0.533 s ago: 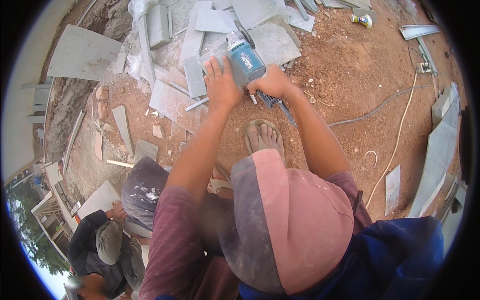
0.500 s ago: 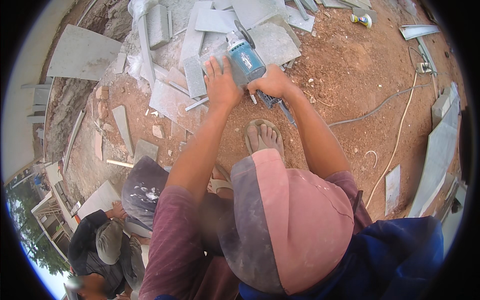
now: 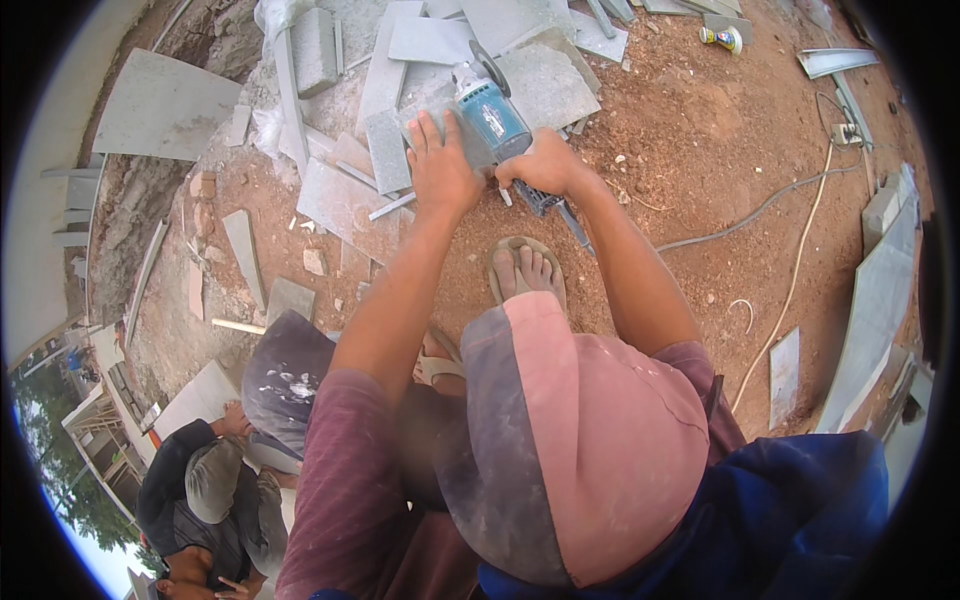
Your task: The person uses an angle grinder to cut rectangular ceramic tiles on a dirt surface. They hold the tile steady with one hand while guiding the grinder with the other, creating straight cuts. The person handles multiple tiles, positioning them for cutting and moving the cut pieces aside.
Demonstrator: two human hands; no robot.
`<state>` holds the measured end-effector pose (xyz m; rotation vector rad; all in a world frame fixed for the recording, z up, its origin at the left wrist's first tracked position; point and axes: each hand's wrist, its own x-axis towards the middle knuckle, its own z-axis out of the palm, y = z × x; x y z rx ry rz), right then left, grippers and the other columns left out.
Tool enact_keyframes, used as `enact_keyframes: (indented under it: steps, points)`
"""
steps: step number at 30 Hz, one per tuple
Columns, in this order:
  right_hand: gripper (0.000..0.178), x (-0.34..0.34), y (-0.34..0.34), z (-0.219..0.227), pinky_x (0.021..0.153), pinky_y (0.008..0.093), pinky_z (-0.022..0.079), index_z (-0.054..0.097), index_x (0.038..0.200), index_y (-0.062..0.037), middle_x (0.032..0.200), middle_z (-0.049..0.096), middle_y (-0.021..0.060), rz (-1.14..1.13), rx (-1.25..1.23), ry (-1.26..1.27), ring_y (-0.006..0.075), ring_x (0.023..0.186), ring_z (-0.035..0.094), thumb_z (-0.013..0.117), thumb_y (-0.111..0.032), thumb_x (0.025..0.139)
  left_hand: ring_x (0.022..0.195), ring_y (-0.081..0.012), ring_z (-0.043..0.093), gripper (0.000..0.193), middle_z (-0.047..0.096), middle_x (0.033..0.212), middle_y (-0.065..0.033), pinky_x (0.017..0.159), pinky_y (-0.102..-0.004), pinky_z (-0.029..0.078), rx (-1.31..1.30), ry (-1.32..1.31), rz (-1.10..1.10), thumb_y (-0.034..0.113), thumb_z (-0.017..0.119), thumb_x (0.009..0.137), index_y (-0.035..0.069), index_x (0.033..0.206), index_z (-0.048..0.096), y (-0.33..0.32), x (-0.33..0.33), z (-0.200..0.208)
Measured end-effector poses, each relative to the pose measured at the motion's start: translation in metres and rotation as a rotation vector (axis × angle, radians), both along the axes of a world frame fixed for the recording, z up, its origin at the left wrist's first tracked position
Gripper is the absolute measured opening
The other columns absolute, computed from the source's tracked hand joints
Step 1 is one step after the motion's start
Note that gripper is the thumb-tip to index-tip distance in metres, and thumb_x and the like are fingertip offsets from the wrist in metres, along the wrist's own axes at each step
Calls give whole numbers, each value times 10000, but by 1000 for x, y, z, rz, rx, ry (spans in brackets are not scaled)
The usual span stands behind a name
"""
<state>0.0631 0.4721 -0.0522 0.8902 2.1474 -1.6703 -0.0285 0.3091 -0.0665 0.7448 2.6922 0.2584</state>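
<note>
My right hand (image 3: 545, 165) is wrapped round the rear body of a teal angle grinder (image 3: 492, 115). The grinder's dark disc (image 3: 488, 68) points away from me, over the grey stone slabs. Flat on a grey tile piece (image 3: 470, 140) beside the grinder lies my left hand (image 3: 440, 168), its fingers stretched forward. A narrow stone strip (image 3: 392, 207) sits just left of that wrist. From the grinder's back end a grey cord (image 3: 760, 210) runs off to the right across the soil.
Broken slabs (image 3: 430, 40) are heaped at the far side. A white cable (image 3: 800, 250) leads to a socket (image 3: 846, 134) at right, near a long leaning slab (image 3: 870, 310). A small tub (image 3: 722, 40) lies far right. Another person (image 3: 210, 490) crouches at lower left.
Both my hands and the grinder stay nearly where they were. The other person at lower left has shifted slightly, and one of that person's hands shows more now.
</note>
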Motion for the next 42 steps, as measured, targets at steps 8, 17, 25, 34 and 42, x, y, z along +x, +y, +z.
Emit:
enact_keyframes:
  steps: [8, 17, 25, 34, 42]
  points:
    - [382, 1, 0, -1, 678, 366, 559, 752, 795, 68, 823, 759, 182, 6, 1, -27, 248, 736, 707, 856, -232, 582, 1671, -455, 152, 1150, 176, 1784, -307, 1321, -567, 262, 3, 24, -13, 311, 922, 811, 59, 1726, 273, -1, 0, -2]
    - [450, 4, 1, -1, 711, 371, 581, 758, 801, 98, 854, 777, 227, 4, 8, -29, 274, 765, 734, 864, -274, 572, 1671, -457, 149, 1166, 180, 1783, -308, 1320, -570, 261, 19, 23, -4, 343, 931, 800, 54, 1722, 279, -1, 0, -3]
    - [463, 6, 0, -5, 721, 370, 582, 763, 807, 95, 855, 776, 222, 14, 10, -28, 275, 765, 734, 868, -291, 574, 1674, -450, 142, 1164, 182, 1782, -307, 1328, -568, 238, 7, 16, -4, 356, 932, 810, 46, 1720, 277, 0, 0, -3]
    - [432, 9, -1, -7, 704, 366, 576, 758, 775, 86, 834, 771, 214, 0, 14, -4, 264, 748, 727, 869, -278, 573, 1672, -455, 145, 1170, 182, 1780, -313, 1325, -570, 239, 10, 25, -9, 373, 936, 808, 49, 1720, 279, 0, 0, -5]
    - [411, 11, 0, -8, 675, 365, 561, 750, 767, 76, 817, 760, 197, 15, 17, -13, 254, 723, 710, 863, -272, 579, 1655, -489, 186, 1176, 197, 1769, -336, 1293, -585, 307, 31, 70, -22, 375, 942, 775, 59, 1715, 309, -3, -1, -9]
